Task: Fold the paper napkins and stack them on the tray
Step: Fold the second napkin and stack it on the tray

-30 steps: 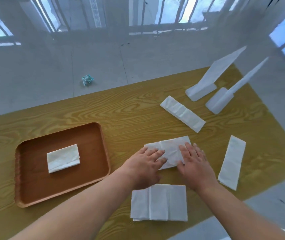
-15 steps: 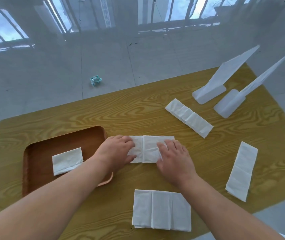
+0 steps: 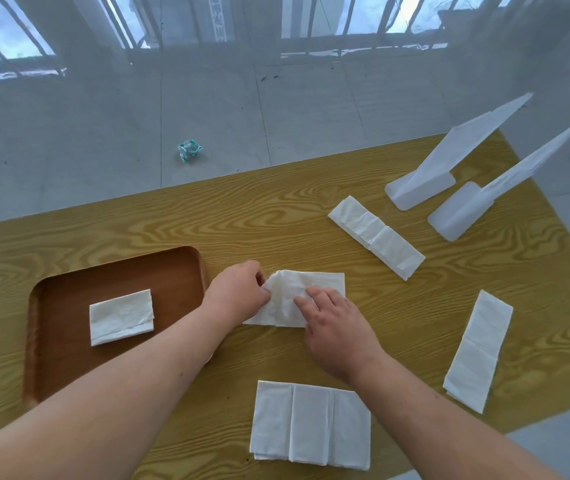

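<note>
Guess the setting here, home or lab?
Probably a staged indoor recording spot, not a lived-in home: a bare wood-grain table on a grey tiled floor, sheer curtains over big windows, and two white plastic stands beside laid-out napkins.

Wood-grain worktop [image 3: 138, 230] carries brown tray [image 3: 51, 341] at left, mid napkin [image 3: 321, 282] just right of it, wide napkin [image 3: 311, 424] at near edge, long strips at far right [image 3: 377, 237] & near right [image 3: 477, 348], plus 2 white stands [image 3: 418, 192] [image 3: 460, 216] in far-right corner.
</note>
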`<state>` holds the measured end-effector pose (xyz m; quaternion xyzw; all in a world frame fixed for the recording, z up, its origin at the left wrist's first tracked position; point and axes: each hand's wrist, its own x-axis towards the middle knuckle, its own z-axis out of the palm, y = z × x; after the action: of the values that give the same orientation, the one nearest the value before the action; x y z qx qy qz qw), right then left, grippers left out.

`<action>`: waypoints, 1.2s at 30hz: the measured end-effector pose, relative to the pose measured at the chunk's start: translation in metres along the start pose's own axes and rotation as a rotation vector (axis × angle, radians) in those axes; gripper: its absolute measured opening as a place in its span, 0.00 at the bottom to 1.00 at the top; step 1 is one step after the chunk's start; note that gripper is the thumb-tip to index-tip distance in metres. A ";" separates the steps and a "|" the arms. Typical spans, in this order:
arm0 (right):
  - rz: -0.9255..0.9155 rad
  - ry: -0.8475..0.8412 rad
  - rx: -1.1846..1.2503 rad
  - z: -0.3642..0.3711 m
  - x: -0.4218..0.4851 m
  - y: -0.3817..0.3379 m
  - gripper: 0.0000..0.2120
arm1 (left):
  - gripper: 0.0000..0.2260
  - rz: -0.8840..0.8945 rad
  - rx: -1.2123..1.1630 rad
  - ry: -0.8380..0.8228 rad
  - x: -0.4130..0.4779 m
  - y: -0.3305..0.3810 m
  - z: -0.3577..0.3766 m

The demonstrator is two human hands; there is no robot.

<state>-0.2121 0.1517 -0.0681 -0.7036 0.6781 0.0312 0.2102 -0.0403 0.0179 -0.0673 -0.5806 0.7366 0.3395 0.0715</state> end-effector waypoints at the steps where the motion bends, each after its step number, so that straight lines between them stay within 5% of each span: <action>1: 0.001 0.003 0.010 0.000 0.000 0.000 0.26 | 0.04 -0.040 -0.072 -0.004 0.000 0.001 0.000; 11: -0.015 0.033 0.053 -0.001 -0.006 0.007 0.27 | 0.14 -0.116 -0.283 0.165 -0.008 -0.001 -0.015; 19: 0.039 0.104 0.035 -0.010 -0.015 0.016 0.23 | 0.15 -0.018 -0.596 -0.043 -0.018 0.038 0.003; 23: 0.058 0.137 0.048 -0.011 -0.017 0.025 0.24 | 0.23 -0.085 -0.102 0.124 -0.021 0.030 0.012; 27: -0.011 0.069 0.043 -0.006 -0.017 0.027 0.24 | 0.29 -0.095 0.083 0.096 -0.026 0.026 0.022; 34: -0.034 0.052 0.054 -0.002 -0.019 0.025 0.23 | 0.04 -0.200 -0.104 0.067 -0.017 0.036 0.020; 36: -0.049 0.046 0.075 -0.003 -0.018 0.022 0.23 | 0.04 -0.215 -0.203 0.106 -0.016 0.036 0.014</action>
<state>-0.2351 0.1680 -0.0651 -0.7122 0.6659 -0.0156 0.2216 -0.0719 0.0420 -0.0546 -0.6774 0.6347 0.3717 0.0094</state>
